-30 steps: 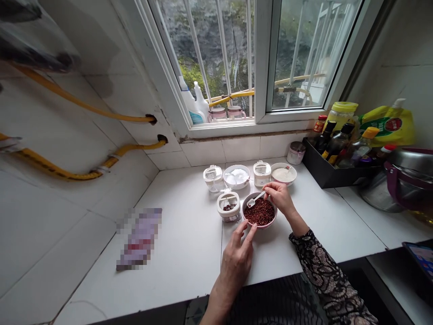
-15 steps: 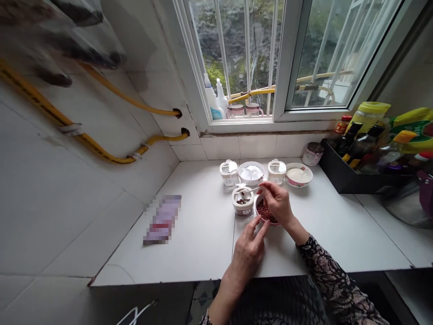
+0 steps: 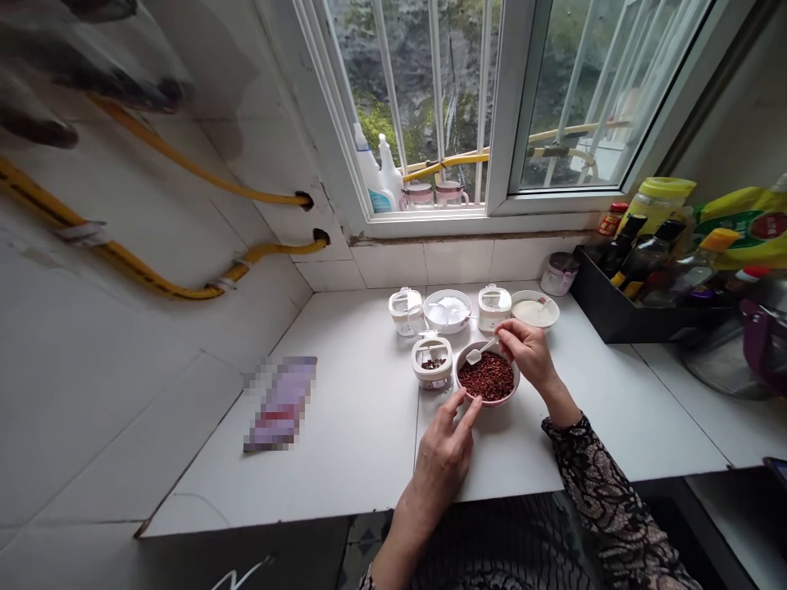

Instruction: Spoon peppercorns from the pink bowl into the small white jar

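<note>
My right hand (image 3: 525, 351) pinches the handle of a small white spoon (image 3: 475, 355). The spoon's scoop is over the left side of a bowl of reddish-brown peppercorn-like grains (image 3: 489, 377). My left hand (image 3: 448, 447) has its fingers stretched out, the tips against the near left rim of the bowl (image 3: 492, 404). Left of the bowl stands a clear spice jar (image 3: 433, 375) with a white rim, its lid raised and some of the dark grains inside.
Behind are two more clear jars (image 3: 406, 315), a bowl of white powder (image 3: 447, 311) and a bowl of pale grains (image 3: 536, 310). A black box (image 3: 633, 310) of bottles stands at the right. A blurred purple packet (image 3: 283, 406) lies left on the white counter (image 3: 350, 442).
My right hand has carried the spoon from over the open jar to over the grain bowl on the right. My left hand stays at the bowl's rim. The view has shifted slightly.
</note>
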`<action>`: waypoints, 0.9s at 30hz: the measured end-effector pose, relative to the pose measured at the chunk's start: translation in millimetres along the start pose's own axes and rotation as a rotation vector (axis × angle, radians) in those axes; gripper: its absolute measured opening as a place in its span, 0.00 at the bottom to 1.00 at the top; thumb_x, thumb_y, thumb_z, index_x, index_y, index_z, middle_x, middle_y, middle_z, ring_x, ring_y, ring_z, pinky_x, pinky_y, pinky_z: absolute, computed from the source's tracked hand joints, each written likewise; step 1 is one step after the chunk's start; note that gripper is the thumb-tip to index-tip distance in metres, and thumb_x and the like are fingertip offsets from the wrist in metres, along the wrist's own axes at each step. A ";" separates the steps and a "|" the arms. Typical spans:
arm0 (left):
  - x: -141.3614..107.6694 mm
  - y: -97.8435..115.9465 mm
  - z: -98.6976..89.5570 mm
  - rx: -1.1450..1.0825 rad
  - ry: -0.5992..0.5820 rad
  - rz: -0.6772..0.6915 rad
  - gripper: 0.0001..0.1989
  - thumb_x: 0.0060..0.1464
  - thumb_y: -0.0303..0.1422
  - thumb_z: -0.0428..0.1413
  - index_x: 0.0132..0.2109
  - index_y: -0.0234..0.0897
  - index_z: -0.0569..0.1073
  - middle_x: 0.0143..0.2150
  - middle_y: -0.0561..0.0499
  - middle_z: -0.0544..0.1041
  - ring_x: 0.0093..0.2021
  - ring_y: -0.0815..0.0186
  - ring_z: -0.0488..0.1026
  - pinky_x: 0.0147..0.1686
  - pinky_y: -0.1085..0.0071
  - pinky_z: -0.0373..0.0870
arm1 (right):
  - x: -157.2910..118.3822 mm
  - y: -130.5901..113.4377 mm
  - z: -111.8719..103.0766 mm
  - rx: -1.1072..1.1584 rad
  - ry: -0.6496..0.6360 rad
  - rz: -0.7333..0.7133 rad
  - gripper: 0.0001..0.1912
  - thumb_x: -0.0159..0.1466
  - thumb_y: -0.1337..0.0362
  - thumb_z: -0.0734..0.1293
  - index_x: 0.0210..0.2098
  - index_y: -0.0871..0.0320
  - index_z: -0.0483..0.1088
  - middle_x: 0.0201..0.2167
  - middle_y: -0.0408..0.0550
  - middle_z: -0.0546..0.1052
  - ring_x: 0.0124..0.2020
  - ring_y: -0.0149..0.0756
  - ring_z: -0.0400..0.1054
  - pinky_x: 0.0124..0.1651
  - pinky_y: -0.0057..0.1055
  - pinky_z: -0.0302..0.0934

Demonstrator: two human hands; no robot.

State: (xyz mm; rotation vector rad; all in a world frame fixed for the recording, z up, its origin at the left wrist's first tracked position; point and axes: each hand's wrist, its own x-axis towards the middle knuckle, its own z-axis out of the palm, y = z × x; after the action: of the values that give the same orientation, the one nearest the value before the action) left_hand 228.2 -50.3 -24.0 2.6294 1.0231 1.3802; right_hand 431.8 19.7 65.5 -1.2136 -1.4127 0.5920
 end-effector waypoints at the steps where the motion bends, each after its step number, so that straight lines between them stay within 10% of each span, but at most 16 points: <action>1: -0.3 -0.3 -0.1 -0.002 -0.004 0.000 0.35 0.62 0.16 0.46 0.72 0.42 0.58 0.63 0.38 0.68 0.60 0.57 0.73 0.53 0.62 0.80 | 0.3 0.8 -1.2 -0.027 -0.010 0.002 0.08 0.61 0.62 0.64 0.28 0.56 0.72 0.16 0.39 0.69 0.18 0.32 0.61 0.23 0.29 0.56; 13: 0.6 -0.9 -1.3 -0.010 0.007 0.022 0.36 0.61 0.15 0.46 0.72 0.42 0.57 0.62 0.38 0.68 0.60 0.57 0.73 0.53 0.63 0.80 | -4.4 3.2 10.2 -0.207 -0.192 0.004 0.09 0.60 0.66 0.63 0.25 0.57 0.73 0.21 0.43 0.76 0.25 0.33 0.68 0.33 0.29 0.60; 27: 0.0 -1.3 -2.5 -0.005 -0.012 0.017 0.34 0.63 0.16 0.46 0.72 0.43 0.57 0.62 0.38 0.68 0.59 0.57 0.74 0.51 0.63 0.80 | -0.8 6.4 3.7 -0.155 -0.096 0.114 0.09 0.58 0.66 0.63 0.24 0.56 0.72 0.15 0.39 0.72 0.20 0.32 0.66 0.30 0.28 0.60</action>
State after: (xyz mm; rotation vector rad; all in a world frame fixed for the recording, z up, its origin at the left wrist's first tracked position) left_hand 225.7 -50.0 -22.8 2.6454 0.9979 1.3667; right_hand 430.4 22.2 58.6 -1.4122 -1.4992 0.6360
